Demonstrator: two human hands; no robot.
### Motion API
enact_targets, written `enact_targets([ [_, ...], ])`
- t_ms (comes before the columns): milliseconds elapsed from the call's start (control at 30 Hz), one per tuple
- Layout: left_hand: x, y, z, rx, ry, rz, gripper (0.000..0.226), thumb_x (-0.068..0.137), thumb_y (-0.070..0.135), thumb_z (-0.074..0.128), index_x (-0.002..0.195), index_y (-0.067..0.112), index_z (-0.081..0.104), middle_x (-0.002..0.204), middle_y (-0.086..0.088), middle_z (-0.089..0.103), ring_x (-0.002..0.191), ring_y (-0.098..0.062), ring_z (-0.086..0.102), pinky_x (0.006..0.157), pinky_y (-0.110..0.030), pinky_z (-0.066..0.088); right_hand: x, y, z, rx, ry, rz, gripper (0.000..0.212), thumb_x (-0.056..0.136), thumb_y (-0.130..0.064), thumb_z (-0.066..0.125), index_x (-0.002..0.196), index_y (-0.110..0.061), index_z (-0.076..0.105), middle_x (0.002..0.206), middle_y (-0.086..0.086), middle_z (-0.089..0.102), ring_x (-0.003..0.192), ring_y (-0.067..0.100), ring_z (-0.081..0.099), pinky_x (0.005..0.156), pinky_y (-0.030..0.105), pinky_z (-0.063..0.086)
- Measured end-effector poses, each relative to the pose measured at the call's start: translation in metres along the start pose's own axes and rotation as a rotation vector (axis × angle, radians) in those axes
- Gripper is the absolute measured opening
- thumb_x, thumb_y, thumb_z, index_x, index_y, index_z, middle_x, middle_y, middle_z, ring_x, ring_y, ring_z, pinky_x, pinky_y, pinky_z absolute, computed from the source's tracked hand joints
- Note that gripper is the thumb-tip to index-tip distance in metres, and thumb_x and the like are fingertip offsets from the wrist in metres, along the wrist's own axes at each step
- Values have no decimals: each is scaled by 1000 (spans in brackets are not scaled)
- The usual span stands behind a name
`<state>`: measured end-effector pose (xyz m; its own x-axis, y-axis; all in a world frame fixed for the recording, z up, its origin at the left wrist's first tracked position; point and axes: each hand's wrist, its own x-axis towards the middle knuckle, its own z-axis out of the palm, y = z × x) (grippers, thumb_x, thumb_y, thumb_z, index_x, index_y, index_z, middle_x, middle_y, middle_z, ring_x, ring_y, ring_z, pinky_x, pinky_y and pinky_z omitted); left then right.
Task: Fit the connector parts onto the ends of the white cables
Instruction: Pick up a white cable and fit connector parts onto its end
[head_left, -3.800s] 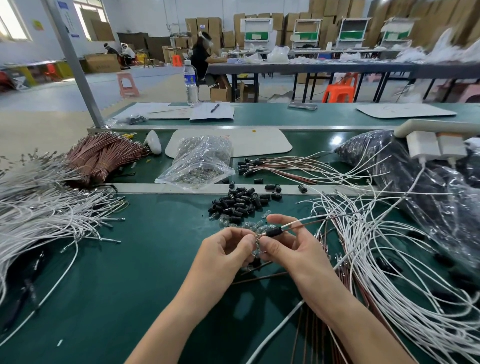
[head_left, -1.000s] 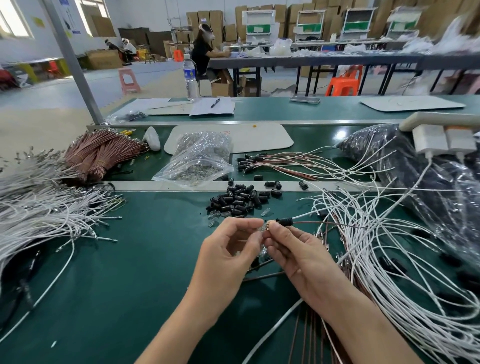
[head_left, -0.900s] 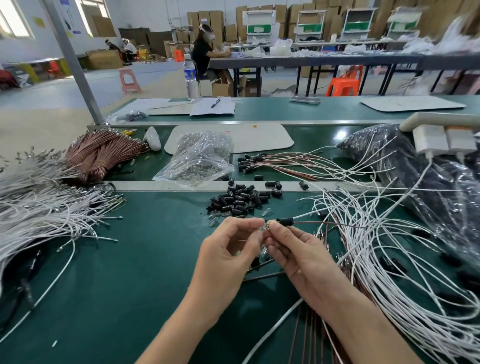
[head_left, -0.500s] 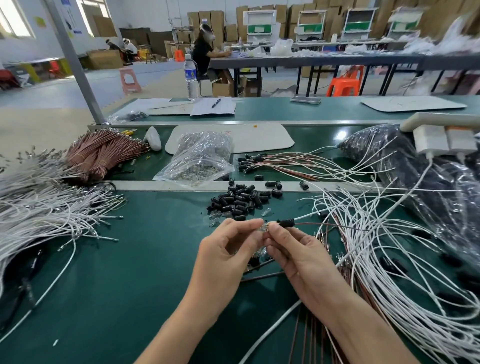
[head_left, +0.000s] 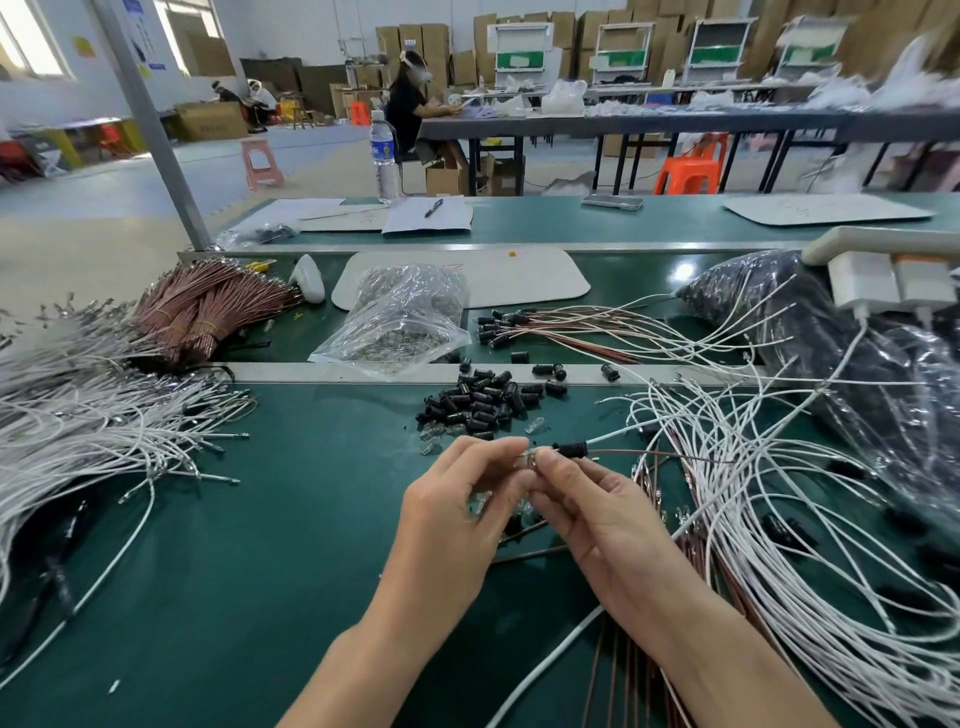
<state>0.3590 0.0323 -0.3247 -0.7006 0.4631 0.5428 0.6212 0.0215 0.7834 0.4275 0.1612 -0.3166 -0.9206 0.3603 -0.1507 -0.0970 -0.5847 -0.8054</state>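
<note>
Above the bench (head_left: 260, 519), left hand (head_left: 457, 512) and right hand (head_left: 605, 519) pinch a connector (head_left: 569, 448).

left grip (head_left: 457, 514) pinches clear part (head_left: 526, 459) | right grip (head_left: 597, 514) holds black connector (head_left: 571, 448) on white cable (head_left: 610, 434) | above green bench (head_left: 270, 545)

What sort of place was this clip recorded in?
Most likely a factory assembly floor for wiring work: a long green workbench heaped with white cables, a pile of black connector parts, and stacked cardboard boxes at the back.
</note>
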Motion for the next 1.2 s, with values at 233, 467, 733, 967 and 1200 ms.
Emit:
enact_targets([
  [233, -1, -3, -2, 158, 12, 124, 24, 90, 10, 71, 109, 26, 68, 100, 17, 65, 93, -3, 67, 80, -11, 51, -1, 2, 1, -3, -33, 30, 26, 70, -28, 80, 88, -9, 81, 86, 9, 74, 79, 11, 71, 71, 18, 57],
  [467, 2, -3, -5, 121, 90, 72, 12, 93, 24, 67, 103, 31, 68, 94, 16, 66, 87, -8, 68, 76, -15, 51, -2, -3, 4, 114, -4, -2, 26, 75, -37, 76, 86, -13, 82, 96, 13, 75, 78, 16, 72, 66, 21, 58],
  [733, 1, -3, -3, 111, 81, 46, 21, 94, 22, 68, 103, 41, 64, 94, 17, 66, 88, -7, 67, 78, -13, 49, 2, -2, 2, 104, 83, -28, 20, 77, -28, 74, 82, -10, 81, 84, 12, 75, 67, 14, 71, 58, 20, 57],
  [967, 1, -5, -2, 103, 73, 54, 15, 92, 23, 68, 105, 29, 69, 95, 16, 68, 90, -6, 68, 79, -14, 50, 0, 1, 3, -8, 38, -48, 21, 74, -34, 77, 82, -15, 81, 89, 15, 75, 72, 14, 71, 62, 20, 56],
  [1200, -2, -8, 0, -36, 68, -43, 20, 87, 21, 69, 105, 20, 76, 92, 11, 71, 89, -10, 70, 78, -24, 56, -4, 1, 4, -70, -27, -43, 19, 79, -34, 74, 82, -16, 81, 86, 11, 75, 68, 13, 68, 60, 19, 55],
])
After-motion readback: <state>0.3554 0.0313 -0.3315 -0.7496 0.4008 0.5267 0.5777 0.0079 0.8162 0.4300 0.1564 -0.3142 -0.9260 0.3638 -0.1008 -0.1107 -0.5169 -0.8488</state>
